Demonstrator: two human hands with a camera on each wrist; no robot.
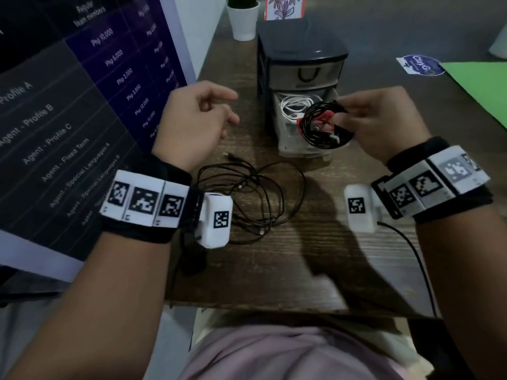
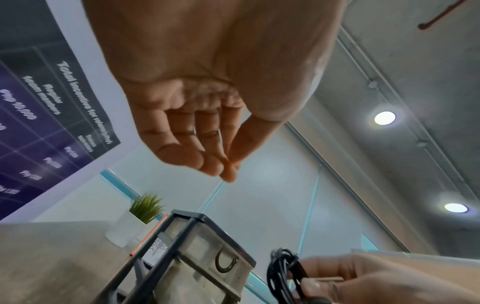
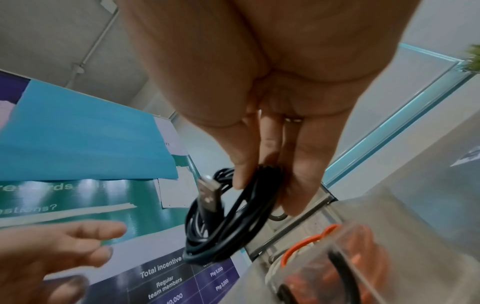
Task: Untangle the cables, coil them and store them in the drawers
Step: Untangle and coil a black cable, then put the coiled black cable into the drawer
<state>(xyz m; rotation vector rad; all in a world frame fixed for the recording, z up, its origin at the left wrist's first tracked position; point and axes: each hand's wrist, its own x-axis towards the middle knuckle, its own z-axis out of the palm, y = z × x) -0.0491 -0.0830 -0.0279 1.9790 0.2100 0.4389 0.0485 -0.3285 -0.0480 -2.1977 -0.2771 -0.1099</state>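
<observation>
Upright now, black cable coil (image 1: 323,124) pinched in right hand (image 1: 381,122) over open drawer (image 1: 290,138); left hand (image 1: 192,124) loose, empty.

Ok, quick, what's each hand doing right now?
Left hand: open, fingers loosely curled, holding nothing.
Right hand: pinching the coiled black cable over the open drawer.

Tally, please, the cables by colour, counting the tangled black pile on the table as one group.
Black coiled cable, held by the right hand: 1
Black tangled pile on table: 1
White cable in drawer: 1
Red cable in drawer: 1
Total: 4
</observation>
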